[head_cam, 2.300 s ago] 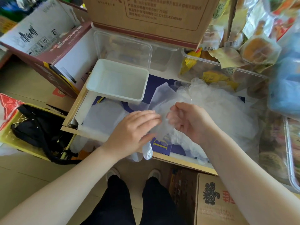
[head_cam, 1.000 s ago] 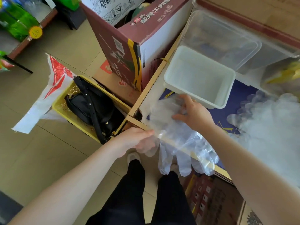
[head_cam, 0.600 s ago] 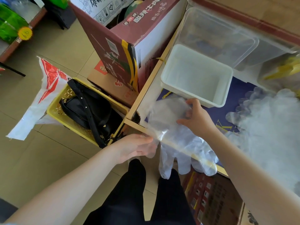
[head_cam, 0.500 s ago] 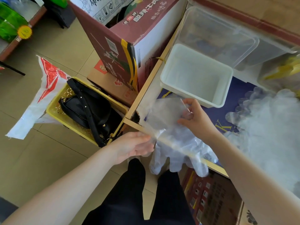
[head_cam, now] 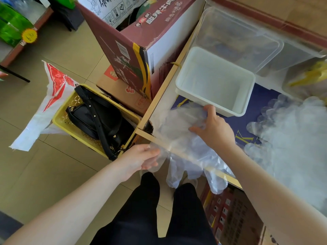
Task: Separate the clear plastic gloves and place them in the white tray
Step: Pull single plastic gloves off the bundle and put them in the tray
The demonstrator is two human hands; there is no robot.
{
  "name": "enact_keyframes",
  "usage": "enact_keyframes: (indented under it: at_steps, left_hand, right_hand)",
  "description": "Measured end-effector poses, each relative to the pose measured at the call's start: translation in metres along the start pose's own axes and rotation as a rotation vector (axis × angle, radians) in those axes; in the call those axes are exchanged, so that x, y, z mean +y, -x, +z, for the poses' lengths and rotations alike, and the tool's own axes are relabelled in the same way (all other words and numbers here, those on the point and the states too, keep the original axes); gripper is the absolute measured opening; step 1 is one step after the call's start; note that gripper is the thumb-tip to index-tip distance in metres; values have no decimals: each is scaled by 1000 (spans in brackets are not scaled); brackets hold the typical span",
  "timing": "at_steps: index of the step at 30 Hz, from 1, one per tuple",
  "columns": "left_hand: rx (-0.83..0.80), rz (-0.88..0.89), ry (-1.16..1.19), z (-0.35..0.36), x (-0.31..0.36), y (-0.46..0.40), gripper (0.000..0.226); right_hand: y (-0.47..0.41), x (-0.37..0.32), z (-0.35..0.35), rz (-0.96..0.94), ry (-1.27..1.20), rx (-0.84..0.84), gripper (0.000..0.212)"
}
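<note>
We note the right hand [head_cam: 215, 129] pinching a clear glove [head_cam: 178, 131] just in front of the white tray [head_cam: 215, 80]. The left hand [head_cam: 141, 159] grips the glove's edge at the worktop [head_cam: 159, 110] rim; its fingers hang over. More gloves [head_cam: 297, 138] lie piled at right.

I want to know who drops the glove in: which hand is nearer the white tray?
Right. The right hand lies just below the white tray, thumb almost at its rim; the left hand is down at the table edge.
</note>
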State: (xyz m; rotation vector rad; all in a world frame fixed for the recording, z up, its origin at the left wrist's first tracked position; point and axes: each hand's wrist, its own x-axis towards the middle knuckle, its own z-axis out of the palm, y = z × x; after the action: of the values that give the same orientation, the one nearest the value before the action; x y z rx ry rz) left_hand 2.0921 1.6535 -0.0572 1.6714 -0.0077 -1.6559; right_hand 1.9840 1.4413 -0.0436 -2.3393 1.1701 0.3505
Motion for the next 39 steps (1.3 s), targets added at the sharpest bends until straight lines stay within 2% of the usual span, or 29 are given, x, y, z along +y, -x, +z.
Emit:
enact_keyframes:
  at_steps: [1, 2, 5, 6, 7, 8, 9, 11, 12, 14, 16, 19, 23, 24, 25, 27, 30, 32, 34, 36, 38, 39]
  left_hand:
    - [9, 11, -20, 2, 1, 2, 29]
    - [23, 26, -59, 3, 3, 5, 19]
    - [87, 81, -199, 1, 8, 14, 4]
    - [101, 99, -231, 0, 10, 17, 4]
    - [112, 114, -258, -2, 11, 19, 6]
    - [122, 132, -287, -5, 12, 21, 7]
    - [134, 155, -314, -7, 14, 23, 8]
    - [157, 206, -345, -14, 17, 26, 11]
    - [160, 236, -351, -17, 19, 27, 13]
    - [139, 292, -358, -22, 22, 27, 17]
    - [104, 347, -349, -25, 25, 27, 19]
    - [31, 370, -241, -28, 29, 30, 23]
    - [20, 345, -130, -35, 32, 29, 13]
    - [25, 305, -122, -37, 36, 27, 26]
    - [37, 258, -155, -38, 40, 26, 39]
    - [109, 217, -402, -37, 53, 23, 49]
    - [233, 268, -877, -34, 65, 17, 42]
    - [239, 344, -965, -33, 68, 15, 35]
    - [181, 413, -948, -35, 72, 19, 23]
    - [101, 481, -846, -36, 79, 27, 13]
    - [36, 545, -693, -35, 89, 34, 14]
    - [-13, 559, -585, -33, 94, 37, 16]
  right_hand:
    - [2, -1, -3, 44, 5, -14, 62]
    - [2, 0, -3, 102, -105, -44, 62]
    - [7, 0, -5, 322, -790, -171, 54]
    - [8, 4, -4, 352, -926, -163, 53]
    - [10, 5, -4, 350, -963, -120, 54]
    - [11, 6, -2, 297, -850, -39, 55]
    - [13, 6, -2, 193, -603, 70, 56]
    - [20, 2, 1, -123, -91, 318, 54]
    - [23, -4, 4, -293, 25, 379, 51]
    - [22, -22, 8, -500, 98, 266, 47]
    - [12, -35, 13, -547, 169, 70, 56]
    - [-13, -43, 20, -575, 293, -58, 71]
    - [-25, -47, 24, -609, 395, -33, 74]
    - [-26, -47, 25, -624, 412, -13, 72]
    - [-27, -48, 25, -637, 419, 4, 69]
    - [-29, -50, 26, -665, 412, 55, 62]
    - [-32, -50, 29, -629, 392, 60, 55]
    - [-32, -45, 28, -573, 300, 75, 52]
    - [-27, -35, 21, -519, 57, 119, 45]
    - [-16, -22, 1, -399, -393, 41, 37]
    - [2, -12, -23, -272, -898, -62, 28]
    - [10, -7, -33, -239, -1052, -83, 20]
